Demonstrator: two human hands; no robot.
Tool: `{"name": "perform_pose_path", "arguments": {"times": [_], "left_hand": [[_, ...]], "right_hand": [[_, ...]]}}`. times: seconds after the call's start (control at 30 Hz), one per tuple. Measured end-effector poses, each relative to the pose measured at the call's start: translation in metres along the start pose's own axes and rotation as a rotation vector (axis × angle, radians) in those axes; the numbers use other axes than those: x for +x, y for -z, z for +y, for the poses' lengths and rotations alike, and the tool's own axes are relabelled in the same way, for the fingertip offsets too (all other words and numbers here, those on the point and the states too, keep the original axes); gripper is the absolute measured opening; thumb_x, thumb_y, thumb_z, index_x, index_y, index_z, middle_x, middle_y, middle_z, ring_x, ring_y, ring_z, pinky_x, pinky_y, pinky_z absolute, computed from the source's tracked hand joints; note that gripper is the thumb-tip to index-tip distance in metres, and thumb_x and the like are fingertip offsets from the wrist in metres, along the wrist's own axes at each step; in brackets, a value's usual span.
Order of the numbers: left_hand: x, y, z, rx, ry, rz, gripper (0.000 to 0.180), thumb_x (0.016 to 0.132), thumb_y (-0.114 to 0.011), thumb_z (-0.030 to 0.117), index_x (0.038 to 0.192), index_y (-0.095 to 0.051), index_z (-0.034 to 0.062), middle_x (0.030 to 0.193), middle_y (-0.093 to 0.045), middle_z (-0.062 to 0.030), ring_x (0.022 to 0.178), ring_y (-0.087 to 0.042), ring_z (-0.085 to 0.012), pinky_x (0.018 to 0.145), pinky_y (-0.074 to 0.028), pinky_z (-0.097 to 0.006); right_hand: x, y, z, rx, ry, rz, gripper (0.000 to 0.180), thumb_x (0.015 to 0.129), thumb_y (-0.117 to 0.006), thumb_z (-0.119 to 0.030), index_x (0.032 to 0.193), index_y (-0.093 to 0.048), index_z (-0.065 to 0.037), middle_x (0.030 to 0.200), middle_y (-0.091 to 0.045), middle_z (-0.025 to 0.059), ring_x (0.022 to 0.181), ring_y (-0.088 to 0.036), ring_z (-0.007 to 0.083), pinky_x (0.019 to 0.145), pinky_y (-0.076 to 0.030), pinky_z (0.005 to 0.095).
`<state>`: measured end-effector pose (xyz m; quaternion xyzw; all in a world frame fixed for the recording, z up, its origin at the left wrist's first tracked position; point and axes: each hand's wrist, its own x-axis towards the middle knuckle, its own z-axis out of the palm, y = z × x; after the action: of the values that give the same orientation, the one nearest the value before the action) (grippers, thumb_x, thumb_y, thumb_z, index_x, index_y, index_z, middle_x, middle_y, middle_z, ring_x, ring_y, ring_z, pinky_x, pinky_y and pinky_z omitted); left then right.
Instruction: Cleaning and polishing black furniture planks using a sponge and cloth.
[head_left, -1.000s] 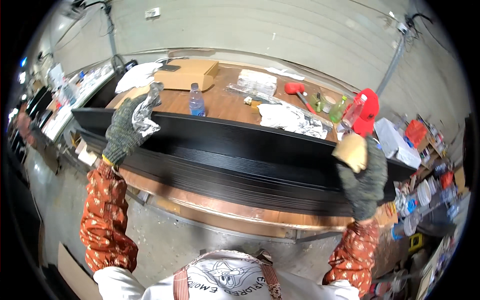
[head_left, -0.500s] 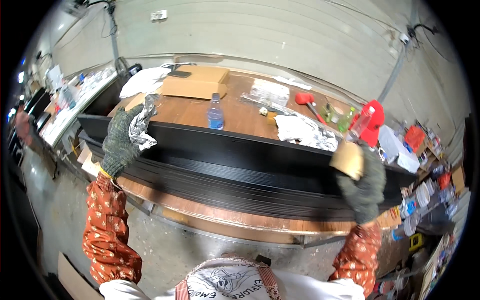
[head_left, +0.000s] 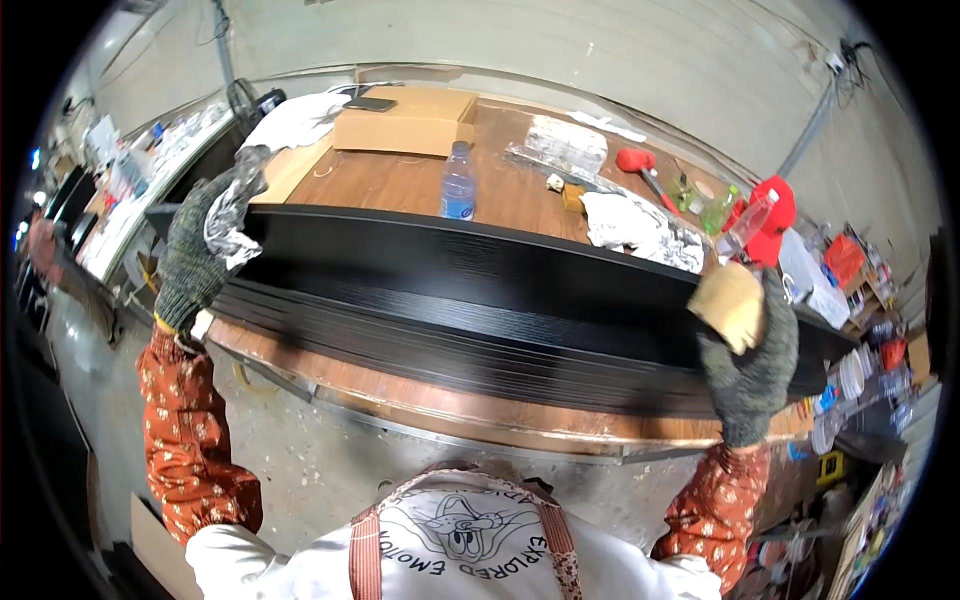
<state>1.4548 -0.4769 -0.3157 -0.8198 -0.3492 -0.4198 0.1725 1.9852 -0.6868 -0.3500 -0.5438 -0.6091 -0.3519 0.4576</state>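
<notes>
A long black wood-grain board [head_left: 440,255] stands on edge, leaning slightly, with a stack of several black boards [head_left: 470,355] in front of it and below. At the left end of the upright board is my left hand [head_left: 190,250], in a grey-green knit glove, closed on a crumpled silvery-white cloth [head_left: 235,215]. Near its right end, my right hand [head_left: 755,370], gloved alike, grips a tan sponge-like block [head_left: 730,305] against the board's face. The fingers of the right hand are partly hidden behind the block.
Behind the board, the brown workbench [head_left: 390,185] carries a water bottle [head_left: 458,185], a cardboard box [head_left: 405,120] with a phone [head_left: 370,104], a white crumpled wrap [head_left: 640,225], a red-headed mallet [head_left: 636,160] and a red cap [head_left: 772,228]. Cluttered shelves [head_left: 870,330] stand at the right.
My left hand has moved left along the board to its end, with the cloth still in it. My right hand stays near the right end with the block. The view has shifted slightly.
</notes>
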Motion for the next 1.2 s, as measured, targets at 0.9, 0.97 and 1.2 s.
{"name": "perform_pose_path", "arguments": {"times": [0.9, 0.97, 1.2], "left_hand": [[-0.093, -0.012, -0.156, -0.421, 0.111, 0.106, 0.081, 0.064, -0.081, 0.007, 0.136, -0.044, 0.0041, 0.138, -0.045, -0.0129, 0.129, -0.042, -0.0277, 0.110, -0.031, -0.038], [-0.087, -0.003, -0.144, -0.377, 0.129, 0.068, 0.080, 0.065, -0.081, 0.008, 0.136, -0.044, 0.0038, 0.137, -0.046, -0.0128, 0.128, -0.043, -0.0277, 0.109, -0.032, -0.038], [-0.086, 0.018, -0.138, -0.501, 0.221, 0.059, 0.078, 0.066, -0.080, 0.009, 0.135, -0.044, 0.0028, 0.133, -0.050, -0.0129, 0.124, -0.047, -0.0266, 0.107, -0.035, -0.036]], "right_hand": [[-0.050, -0.012, -0.025, -0.201, -0.374, 0.252, 0.074, 0.066, -0.085, -0.029, 0.127, -0.053, -0.002, 0.112, -0.063, 0.0167, 0.104, -0.061, 0.0279, 0.092, -0.048, 0.0376], [-0.045, -0.013, -0.024, -0.164, -0.383, 0.242, 0.073, 0.066, -0.085, -0.024, 0.128, -0.053, -0.002, 0.116, -0.061, 0.0170, 0.107, -0.060, 0.0268, 0.094, -0.047, 0.0368], [-0.019, -0.052, -0.103, -0.057, -0.222, 0.107, 0.073, 0.069, -0.079, -0.011, 0.134, -0.047, 0.000, 0.122, -0.058, 0.0158, 0.112, -0.057, 0.0243, 0.097, -0.045, 0.0369]]}}
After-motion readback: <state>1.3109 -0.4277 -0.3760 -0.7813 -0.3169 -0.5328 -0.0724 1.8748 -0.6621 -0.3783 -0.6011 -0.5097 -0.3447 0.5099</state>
